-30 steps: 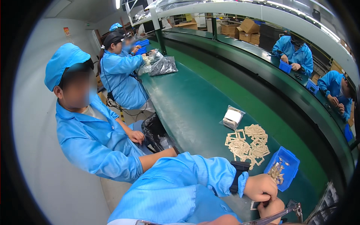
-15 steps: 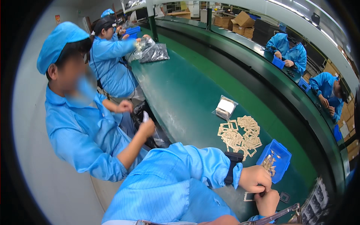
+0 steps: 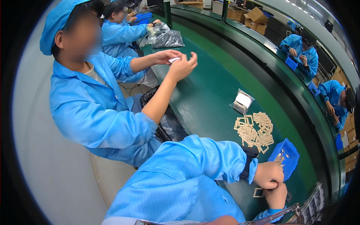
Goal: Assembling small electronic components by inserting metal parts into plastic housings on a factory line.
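My left hand (image 3: 268,174), with a black band (image 3: 248,162) at its wrist, meets my right hand (image 3: 275,195) at the table's near right end. Both have their fingers curled closed and pressed together; whatever lies between them is hidden. A small pale-edged rectangular frame (image 3: 258,192) lies beside my right hand. On that hand's other side a dark square piece (image 3: 289,196) is partly covered. Just beyond my left hand stands a blue bin (image 3: 293,159) holding small pale pieces (image 3: 280,159). Farther off, flat beige frames (image 3: 258,135) lie in a loose heap.
A clear bag with a white label (image 3: 243,100) lies behind the heap on the green table (image 3: 210,92). At my left, a co-worker (image 3: 101,101) holds a small white piece (image 3: 174,59) over the table edge. Grey plastic bags (image 3: 168,39) lie farther along. Other people work across the belt.
The co-worker at left has raised both hands from beside the lap to over the table. My view has shifted slightly. My hands stay together; the dark bit between them no longer shows.
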Demonstrator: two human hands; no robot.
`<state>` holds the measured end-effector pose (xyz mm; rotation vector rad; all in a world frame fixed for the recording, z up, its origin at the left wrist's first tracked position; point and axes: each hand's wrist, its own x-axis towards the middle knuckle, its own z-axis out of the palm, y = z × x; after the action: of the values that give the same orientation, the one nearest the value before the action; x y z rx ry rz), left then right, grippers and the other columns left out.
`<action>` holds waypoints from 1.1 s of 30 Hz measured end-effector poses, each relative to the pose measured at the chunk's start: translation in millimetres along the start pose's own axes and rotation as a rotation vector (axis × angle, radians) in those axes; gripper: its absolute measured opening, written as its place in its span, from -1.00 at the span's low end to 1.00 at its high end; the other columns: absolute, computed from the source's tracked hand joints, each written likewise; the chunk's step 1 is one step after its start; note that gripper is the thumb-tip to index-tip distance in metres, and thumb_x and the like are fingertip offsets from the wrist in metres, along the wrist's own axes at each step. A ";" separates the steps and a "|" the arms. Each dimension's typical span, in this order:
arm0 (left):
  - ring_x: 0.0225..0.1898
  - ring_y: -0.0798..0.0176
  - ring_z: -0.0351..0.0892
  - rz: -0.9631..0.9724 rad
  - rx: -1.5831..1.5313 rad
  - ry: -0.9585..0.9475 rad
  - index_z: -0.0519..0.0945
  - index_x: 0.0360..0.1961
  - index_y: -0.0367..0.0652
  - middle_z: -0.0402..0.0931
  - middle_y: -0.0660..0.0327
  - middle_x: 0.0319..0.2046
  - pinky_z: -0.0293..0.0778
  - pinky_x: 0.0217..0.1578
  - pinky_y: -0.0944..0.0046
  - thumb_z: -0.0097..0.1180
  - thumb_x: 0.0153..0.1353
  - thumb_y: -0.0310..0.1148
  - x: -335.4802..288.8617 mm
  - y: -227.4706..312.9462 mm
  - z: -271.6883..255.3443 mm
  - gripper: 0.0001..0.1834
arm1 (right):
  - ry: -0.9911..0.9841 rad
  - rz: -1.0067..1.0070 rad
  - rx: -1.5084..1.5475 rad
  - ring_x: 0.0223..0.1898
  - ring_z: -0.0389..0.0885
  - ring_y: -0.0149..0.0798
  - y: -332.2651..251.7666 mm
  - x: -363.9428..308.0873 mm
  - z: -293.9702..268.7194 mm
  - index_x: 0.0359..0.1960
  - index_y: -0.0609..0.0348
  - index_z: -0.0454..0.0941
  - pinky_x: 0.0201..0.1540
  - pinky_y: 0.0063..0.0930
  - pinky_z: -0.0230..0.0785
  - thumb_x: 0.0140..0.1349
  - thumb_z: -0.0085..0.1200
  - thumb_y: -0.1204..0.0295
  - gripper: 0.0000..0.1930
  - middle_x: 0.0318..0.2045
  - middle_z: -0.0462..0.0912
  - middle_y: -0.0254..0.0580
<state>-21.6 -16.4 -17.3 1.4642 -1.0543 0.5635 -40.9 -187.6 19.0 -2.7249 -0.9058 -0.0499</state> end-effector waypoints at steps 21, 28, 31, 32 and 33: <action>-0.35 0.07 0.66 -0.085 -0.031 -0.105 0.61 -0.45 -0.18 0.67 0.17 -0.39 0.56 -0.31 0.15 0.07 -0.03 -0.56 -0.2 1.7 -4.0 -0.89 | -0.084 0.132 0.425 -0.51 0.64 0.07 17.2 -6.5 7.0 -0.41 0.24 0.60 -0.45 -0.18 0.43 -0.10 0.36 0.45 -0.78 -0.60 0.62 0.00; -0.35 0.06 0.66 -0.103 -0.037 -0.092 0.61 -0.45 -0.17 0.67 0.17 -0.39 0.56 -0.31 0.15 0.07 -0.02 -0.56 -1.6 0.3 -4.8 -0.89 | -0.112 0.097 0.372 -0.53 0.61 0.11 19.8 -6.8 9.1 -0.48 0.24 0.57 -0.47 -0.12 0.40 -0.10 0.31 0.50 -0.83 -0.62 0.59 0.02; -0.34 0.06 0.66 -0.122 -0.034 -0.106 0.62 -0.44 -0.18 0.66 0.17 -0.39 0.56 -0.30 0.15 0.07 -0.02 -0.56 -0.5 2.5 -6.4 -0.88 | -0.140 0.106 0.353 -0.53 0.60 0.12 18.4 -7.3 6.2 -0.55 0.23 0.56 -0.47 -0.09 0.39 -0.11 0.30 0.50 -0.86 -0.63 0.59 0.02; -0.34 0.06 0.66 -0.129 -0.036 -0.111 0.62 -0.44 -0.18 0.66 0.16 -0.39 0.57 -0.30 0.15 0.07 -0.02 -0.56 0.3 3.8 -7.2 -0.88 | -0.141 0.096 0.352 -0.53 0.60 0.12 17.5 -7.2 4.8 -0.56 0.23 0.56 -0.47 -0.08 0.39 -0.10 0.30 0.48 -0.85 -0.63 0.58 0.03; -0.34 0.06 0.66 -0.128 -0.035 -0.117 0.62 -0.44 -0.18 0.66 0.16 -0.39 0.57 -0.29 0.15 0.07 -0.02 -0.56 0.8 3.1 -6.7 -0.88 | -0.140 0.097 0.347 -0.53 0.59 0.12 17.3 -8.2 4.0 -0.57 0.23 0.56 -0.47 -0.08 0.39 -0.09 0.30 0.47 -0.85 -0.63 0.58 0.03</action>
<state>-22.4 -10.0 -13.7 1.5360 -1.0474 0.3706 -37.4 -204.6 10.0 -2.4645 -0.7365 0.2934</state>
